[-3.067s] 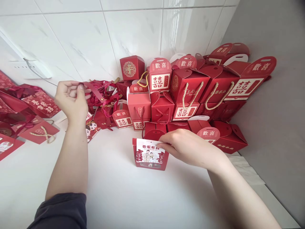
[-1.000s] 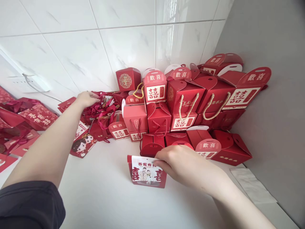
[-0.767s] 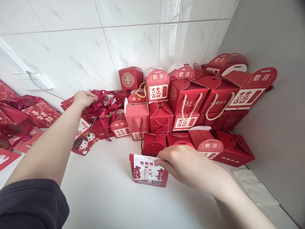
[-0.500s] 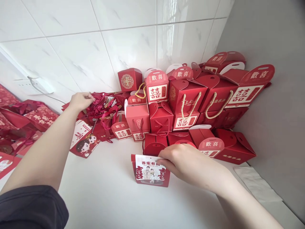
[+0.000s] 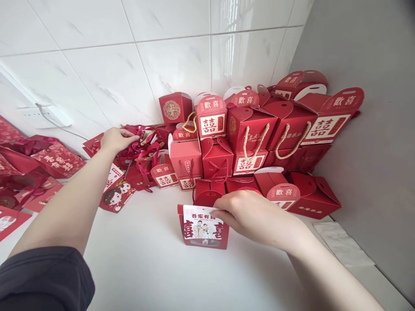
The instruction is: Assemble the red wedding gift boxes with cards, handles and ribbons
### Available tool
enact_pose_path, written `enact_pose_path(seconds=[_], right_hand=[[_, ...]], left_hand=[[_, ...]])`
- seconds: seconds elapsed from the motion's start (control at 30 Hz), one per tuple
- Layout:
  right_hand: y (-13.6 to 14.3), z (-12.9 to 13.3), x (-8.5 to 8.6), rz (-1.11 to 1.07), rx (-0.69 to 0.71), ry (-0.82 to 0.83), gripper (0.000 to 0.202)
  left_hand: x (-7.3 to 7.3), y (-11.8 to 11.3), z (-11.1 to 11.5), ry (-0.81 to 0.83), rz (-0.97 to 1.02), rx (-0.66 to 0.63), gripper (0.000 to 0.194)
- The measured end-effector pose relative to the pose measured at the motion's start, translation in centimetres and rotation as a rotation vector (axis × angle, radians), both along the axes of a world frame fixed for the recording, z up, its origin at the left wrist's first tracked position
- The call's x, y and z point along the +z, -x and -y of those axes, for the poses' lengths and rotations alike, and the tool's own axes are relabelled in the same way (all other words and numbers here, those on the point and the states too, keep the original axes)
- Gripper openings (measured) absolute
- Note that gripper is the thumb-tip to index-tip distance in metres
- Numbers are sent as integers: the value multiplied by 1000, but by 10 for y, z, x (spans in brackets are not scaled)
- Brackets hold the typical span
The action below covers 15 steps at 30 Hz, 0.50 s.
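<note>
My right hand (image 5: 238,211) pinches the upper right edge of a small red box (image 5: 203,229) with a white label showing a couple. The box is upright at the front of the piled boxes. Farther left, my left hand (image 5: 119,139) reaches to a heap of dark red ribbons (image 5: 145,149), its fingers closed at the ribbons' edge; what they grip is too small to tell. Below that hand, a red and white box (image 5: 117,194) with two cartoon figures leans on the white table (image 5: 145,259).
Several red gift boxes (image 5: 253,129), some with rope handles, are stacked against the tiled wall (image 5: 175,60). More red boxes (image 5: 56,160) lie at the far left near a wall socket with a cable (image 5: 48,115). A white sheet (image 5: 343,244) lies at the right by the grey wall.
My left hand has moved slightly right over the ribbons. The view has shifted a little, and my right hand still holds the small box.
</note>
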State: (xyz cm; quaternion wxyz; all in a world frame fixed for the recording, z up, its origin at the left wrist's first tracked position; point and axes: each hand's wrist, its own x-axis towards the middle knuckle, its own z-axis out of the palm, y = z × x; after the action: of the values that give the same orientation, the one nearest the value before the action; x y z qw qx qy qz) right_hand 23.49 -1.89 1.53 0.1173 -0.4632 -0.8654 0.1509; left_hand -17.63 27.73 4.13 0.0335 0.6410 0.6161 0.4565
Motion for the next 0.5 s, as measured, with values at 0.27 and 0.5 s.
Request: enact_pose_path(seconds=[0.27, 0.5], right_hand=[[0, 1, 0, 1, 1, -30, 34], [0, 0, -1, -8, -9, -22, 35]], left_hand=[[-11, -10, 9, -96, 58, 95, 24], [-13, -13, 6, -109, 102, 86, 30]])
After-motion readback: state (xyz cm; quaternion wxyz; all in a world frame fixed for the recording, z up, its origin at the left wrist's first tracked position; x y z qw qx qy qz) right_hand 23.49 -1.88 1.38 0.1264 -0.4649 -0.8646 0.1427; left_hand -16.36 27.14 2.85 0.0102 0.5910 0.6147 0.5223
